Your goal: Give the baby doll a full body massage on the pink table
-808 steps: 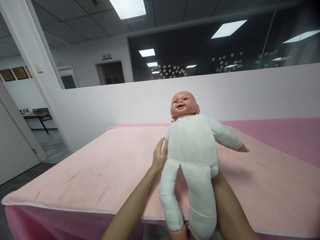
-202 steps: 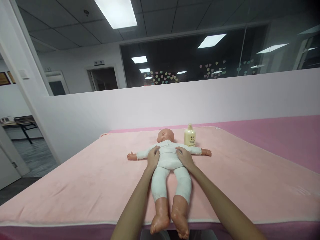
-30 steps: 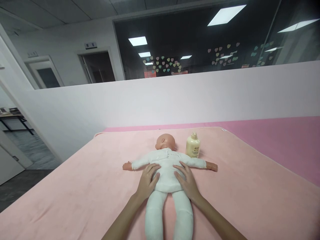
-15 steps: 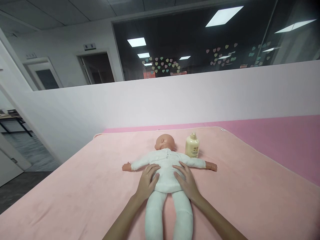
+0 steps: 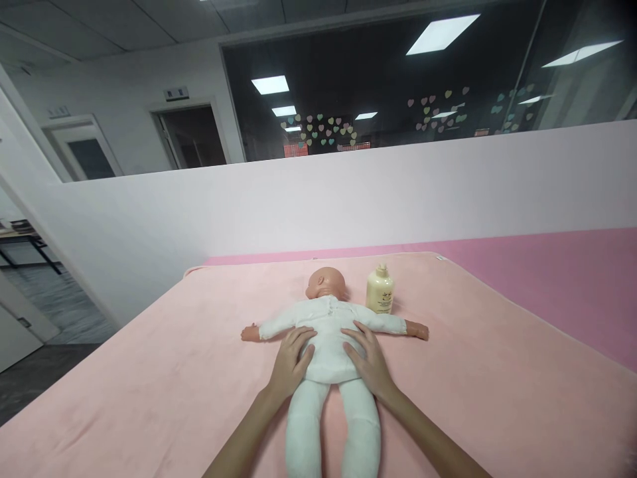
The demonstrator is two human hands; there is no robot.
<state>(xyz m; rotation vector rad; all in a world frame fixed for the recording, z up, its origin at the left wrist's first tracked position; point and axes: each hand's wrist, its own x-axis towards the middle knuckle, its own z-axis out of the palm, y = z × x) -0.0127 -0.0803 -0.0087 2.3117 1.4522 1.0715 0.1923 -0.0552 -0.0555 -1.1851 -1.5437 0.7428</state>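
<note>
A baby doll (image 5: 329,358) in white cloth lies stretched out in the middle of the pink blanket (image 5: 164,372). Its bald head is turned to the left, and both arms spread sideways. My left hand (image 5: 292,358) rests on the left side of the doll's torso, fingers extended over the cloth. On the opposite side of the torso lies my right hand (image 5: 369,362), its fingers spread and the thumb apart. Neither hand is closed round anything. A pale yellow pump bottle (image 5: 380,292) stands upright beyond the doll's right-side arm, near the head.
A pink surface (image 5: 562,285) shows past the blanket's right and far edges. Behind it rises a low white wall (image 5: 348,199) with dark glass above, bearing heart stickers. Doors stand at the far left, and a desk (image 5: 24,239) is partly visible at the left edge.
The whole view has shifted very slightly, so everything sits a little farther left. Both hands keep their places on the doll's torso.
</note>
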